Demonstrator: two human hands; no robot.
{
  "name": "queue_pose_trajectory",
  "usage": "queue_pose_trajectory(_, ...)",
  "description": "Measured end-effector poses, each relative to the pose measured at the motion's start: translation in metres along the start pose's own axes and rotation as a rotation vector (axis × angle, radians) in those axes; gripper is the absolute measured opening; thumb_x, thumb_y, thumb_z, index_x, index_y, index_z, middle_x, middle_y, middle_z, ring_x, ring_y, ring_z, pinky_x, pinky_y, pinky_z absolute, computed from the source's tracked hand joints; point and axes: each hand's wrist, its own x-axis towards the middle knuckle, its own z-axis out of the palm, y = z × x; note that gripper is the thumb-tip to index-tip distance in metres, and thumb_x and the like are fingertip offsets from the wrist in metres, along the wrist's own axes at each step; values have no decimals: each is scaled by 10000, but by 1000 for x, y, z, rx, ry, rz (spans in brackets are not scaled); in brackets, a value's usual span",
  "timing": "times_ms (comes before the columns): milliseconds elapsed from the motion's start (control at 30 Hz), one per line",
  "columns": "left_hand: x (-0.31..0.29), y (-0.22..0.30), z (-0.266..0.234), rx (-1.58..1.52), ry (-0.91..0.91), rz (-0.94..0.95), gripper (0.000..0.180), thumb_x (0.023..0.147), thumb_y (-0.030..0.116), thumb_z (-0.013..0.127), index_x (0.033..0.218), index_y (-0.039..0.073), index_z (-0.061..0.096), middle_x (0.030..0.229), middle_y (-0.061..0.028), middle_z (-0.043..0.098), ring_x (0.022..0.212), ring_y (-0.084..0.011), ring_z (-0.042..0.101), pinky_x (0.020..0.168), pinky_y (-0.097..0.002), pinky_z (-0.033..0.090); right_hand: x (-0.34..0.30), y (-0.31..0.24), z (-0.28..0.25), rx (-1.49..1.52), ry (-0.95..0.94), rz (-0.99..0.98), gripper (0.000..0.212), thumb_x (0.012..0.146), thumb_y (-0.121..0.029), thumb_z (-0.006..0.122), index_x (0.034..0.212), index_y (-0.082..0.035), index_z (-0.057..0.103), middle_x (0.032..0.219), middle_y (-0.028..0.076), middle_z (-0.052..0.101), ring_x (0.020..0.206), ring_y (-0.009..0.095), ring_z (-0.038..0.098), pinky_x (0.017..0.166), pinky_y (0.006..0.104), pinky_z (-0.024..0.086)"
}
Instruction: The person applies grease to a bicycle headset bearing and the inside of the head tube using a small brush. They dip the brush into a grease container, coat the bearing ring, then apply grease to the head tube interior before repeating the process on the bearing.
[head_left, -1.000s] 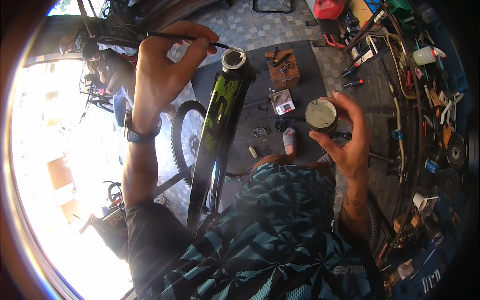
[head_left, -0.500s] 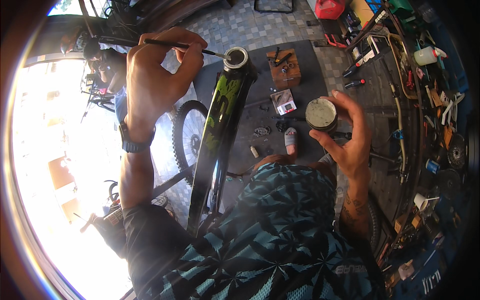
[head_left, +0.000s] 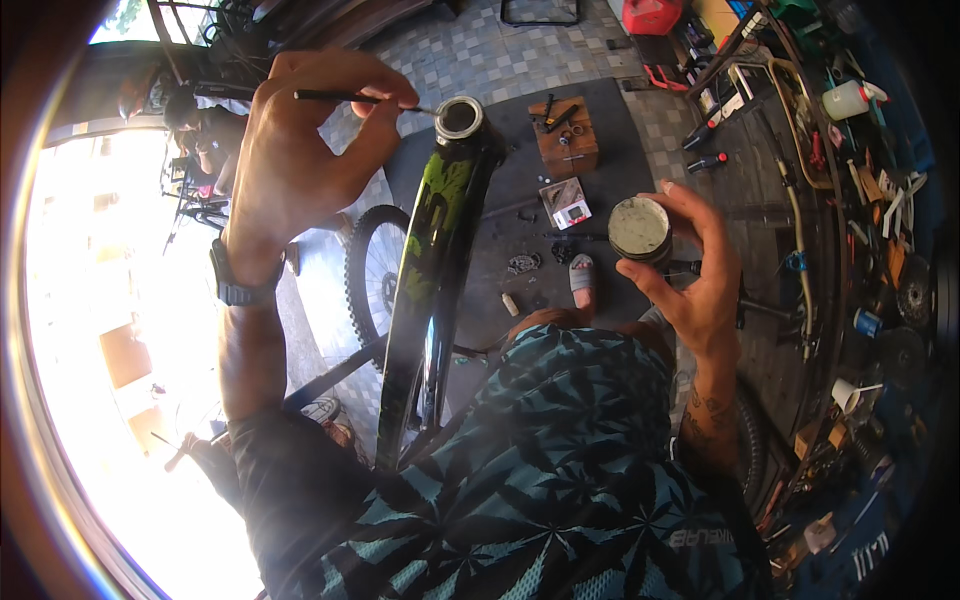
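Note:
A thin dark-handled brush (head_left: 335,96) is pinched between the thumb and fingers of my left hand (head_left: 315,150). Its tip reaches the left edge of the silver ring (head_left: 459,138) at the top of a bike frame's head tube; whether it touches is hard to tell. The black and green bike frame (head_left: 432,230) slopes down toward me. On the right, my right hand (head_left: 705,270) curls round a small round jar (head_left: 640,230), its top facing up, filled or coated with a pale greyish-green substance.
Below lies a dark mat (head_left: 510,205) with a wooden block (head_left: 566,150) bearing small parts, and a small scale (head_left: 566,203). A bicycle wheel (head_left: 375,265) stands left of the frame. Tools crowd the right side, including a spray bottle (head_left: 848,101). A person (head_left: 210,140) is at far left.
My left hand has shifted slightly left, drawing the brush tip from over the ring's opening to its left edge. My right hand holds the jar almost unmoved.

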Motion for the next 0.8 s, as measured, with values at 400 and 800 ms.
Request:
queue_pose_trajectory(400, 5, -3, 8, -216, -125, -343, 200, 1035, 108, 600, 1073, -24, 746, 1005, -133, 752, 939, -197, 742, 856, -348, 543, -6, 1, -5, -53, 17, 9, 756, 837, -331, 924, 1448, -61, 570, 1416, 156, 680, 1258, 338, 691, 1007, 407, 579)
queue_pose_trajectory(800, 3, -36, 21, -394, -97, -397, 254, 1069, 161, 615, 1145, -45, 741, 977, -104, 784, 909, -143, 648, 856, -311, 505, -4, 3, -7, -91, 15, -1, 833, 811, -284, 955, 1492, -45, 538, 1358, 140, 707, 1228, 272, 704, 1028, 398, 574)
